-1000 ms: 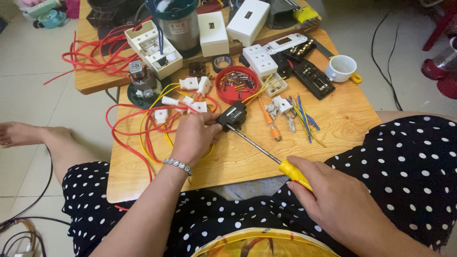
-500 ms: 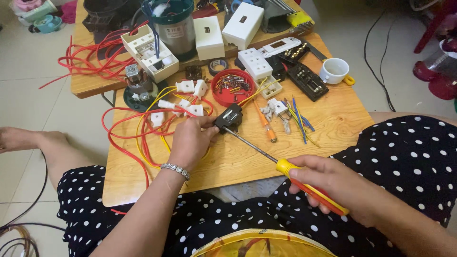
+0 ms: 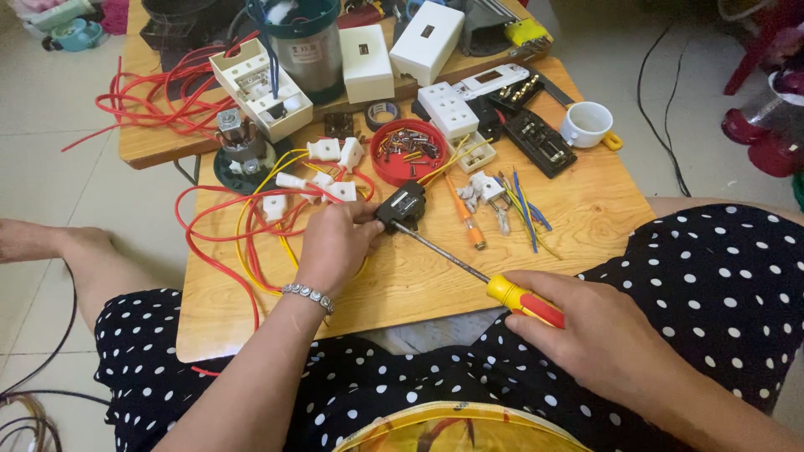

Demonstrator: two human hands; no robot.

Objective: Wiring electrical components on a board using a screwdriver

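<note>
My left hand (image 3: 335, 244) pinches a small black electrical part (image 3: 402, 205) against the low wooden table (image 3: 578, 226). A silver bracelet sits on that wrist. My right hand (image 3: 599, 335) grips the yellow and red handle of a long screwdriver (image 3: 469, 268). Its metal shaft runs up and left, and the tip meets the black part. Red and yellow wires (image 3: 243, 226) loop under and beside my left hand, with several small white connectors (image 3: 322, 172) among them.
A red round dish of screws (image 3: 408, 151) lies just behind the black part. A small orange screwdriver (image 3: 465, 219), loose blue wires (image 3: 523, 209), white socket boxes (image 3: 448, 109), a white cup (image 3: 588, 124), a tape roll (image 3: 383, 112) and a grey canister (image 3: 308, 50) crowd the table.
My right hand has drawn the screwdriver handle slightly lower and to the right while the tip stays at the black part. The left hand keeps its grip.
</note>
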